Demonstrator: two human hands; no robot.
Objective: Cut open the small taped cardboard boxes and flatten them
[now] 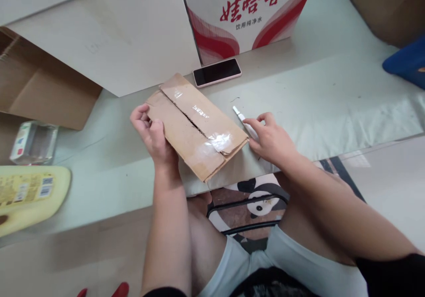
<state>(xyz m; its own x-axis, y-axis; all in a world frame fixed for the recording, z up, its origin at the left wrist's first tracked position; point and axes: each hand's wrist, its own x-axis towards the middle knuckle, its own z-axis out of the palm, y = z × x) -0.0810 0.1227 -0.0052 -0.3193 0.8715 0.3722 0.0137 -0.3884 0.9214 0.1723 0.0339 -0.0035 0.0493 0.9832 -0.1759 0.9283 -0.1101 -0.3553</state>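
My left hand (pixel 151 131) grips the left edge of a flat brown cardboard box (pixel 189 129), thumb on top and fingers around the edge. Clear tape covers parts of the box, and a ragged slit runs along its top between the flaps. The box is tilted over the table. Just off its right corner, my right hand (pixel 270 137) has its thumb and fingers closed around a slim white tool (pixel 244 120), which looks like a small utility knife. Its narrow tip points away from me, and my fingers partly hide its body.
A pink-edged phone (pixel 217 72) lies before a white-and-red carton (pixel 245 18). A large white box (pixel 109 36) and an open brown carton (pixel 63 84) stand left. Nearer are a clear container (pixel 36 143) and a yellow package (pixel 33 195). A blue object (pixel 407 62) is at right.
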